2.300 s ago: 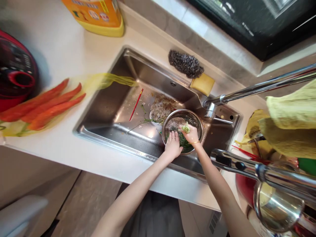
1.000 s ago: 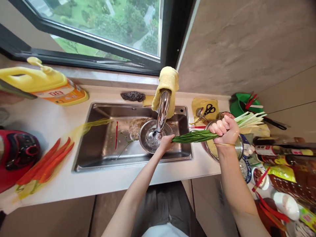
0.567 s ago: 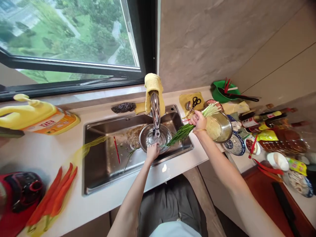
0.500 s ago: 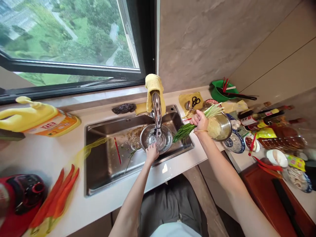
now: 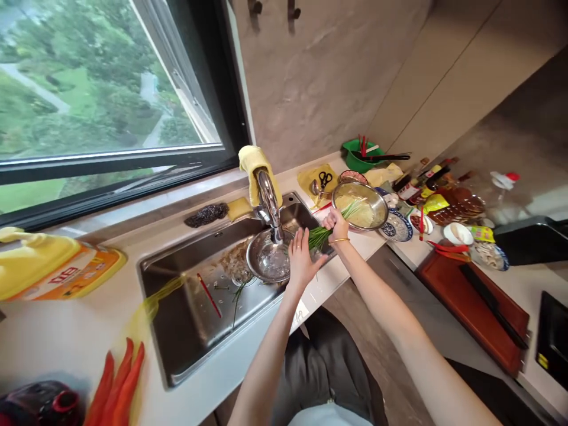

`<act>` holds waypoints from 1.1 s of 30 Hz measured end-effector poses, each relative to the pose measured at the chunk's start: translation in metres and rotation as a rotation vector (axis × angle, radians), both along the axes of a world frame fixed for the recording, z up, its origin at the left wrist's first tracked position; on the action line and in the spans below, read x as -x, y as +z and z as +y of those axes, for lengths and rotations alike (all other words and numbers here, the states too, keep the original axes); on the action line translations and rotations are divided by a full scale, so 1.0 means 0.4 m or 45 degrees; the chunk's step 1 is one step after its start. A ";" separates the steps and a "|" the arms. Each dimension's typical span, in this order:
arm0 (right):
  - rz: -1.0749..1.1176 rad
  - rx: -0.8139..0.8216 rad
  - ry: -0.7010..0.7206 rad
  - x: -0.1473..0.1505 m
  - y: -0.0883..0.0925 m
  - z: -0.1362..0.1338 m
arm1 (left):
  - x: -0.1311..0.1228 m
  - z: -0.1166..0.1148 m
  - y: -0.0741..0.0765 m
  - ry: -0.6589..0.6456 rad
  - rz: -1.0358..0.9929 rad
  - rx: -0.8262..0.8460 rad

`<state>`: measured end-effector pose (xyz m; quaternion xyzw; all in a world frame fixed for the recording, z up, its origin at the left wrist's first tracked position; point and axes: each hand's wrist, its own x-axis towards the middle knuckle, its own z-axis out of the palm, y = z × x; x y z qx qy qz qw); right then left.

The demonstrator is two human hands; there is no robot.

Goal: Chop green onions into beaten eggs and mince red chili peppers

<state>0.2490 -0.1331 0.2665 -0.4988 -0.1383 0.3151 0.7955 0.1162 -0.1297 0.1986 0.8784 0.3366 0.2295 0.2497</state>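
Observation:
My right hand [image 5: 336, 223] is closed round a bunch of green chives [image 5: 320, 235], held over the right end of the steel sink [image 5: 186, 307]; the pale root ends stick out towards a steel bowl [image 5: 375, 204] holding something pale yellow. My left hand [image 5: 300, 261] is raised with its fingers spread, beside the green tips of the chives and just right of a steel bowl [image 5: 266, 260] that sits in the sink under the tap [image 5: 267, 198].
A yellow cloth [image 5: 249, 163] hangs on the tap. Steel wool [image 5: 206, 214], a sponge and a yellow oil jug [image 5: 48, 269] stand behind the sink; carrots [image 5: 118, 387] lie at its left. A wooden cutting board [image 5: 473, 302] with a knife, plates, bottles and scissors crowd the right counter.
My right hand lifted the chives out of the sink bowl and brought them back over the sink's right end. My left hand left the bowl's rim and rose, open, to the chive tips.

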 end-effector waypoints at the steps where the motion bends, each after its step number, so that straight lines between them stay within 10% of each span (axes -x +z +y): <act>1: 0.024 -0.046 0.026 0.008 0.015 -0.014 | -0.020 0.010 0.027 -0.020 0.003 -0.040; 9: 0.355 -0.247 -0.002 -0.004 0.051 -0.112 | -0.070 0.059 0.112 -0.215 0.430 -0.074; 17: 0.379 -0.220 -0.086 -0.133 -0.007 -0.316 | -0.179 -0.057 0.186 -0.533 0.640 -0.348; 26: 0.347 -0.011 -0.581 -0.386 -0.019 -0.869 | -0.545 -0.484 0.225 -1.072 0.536 -0.583; 33: 0.199 0.794 -0.723 -0.643 -0.210 -1.319 | -0.908 -0.890 0.034 -1.305 0.581 -0.652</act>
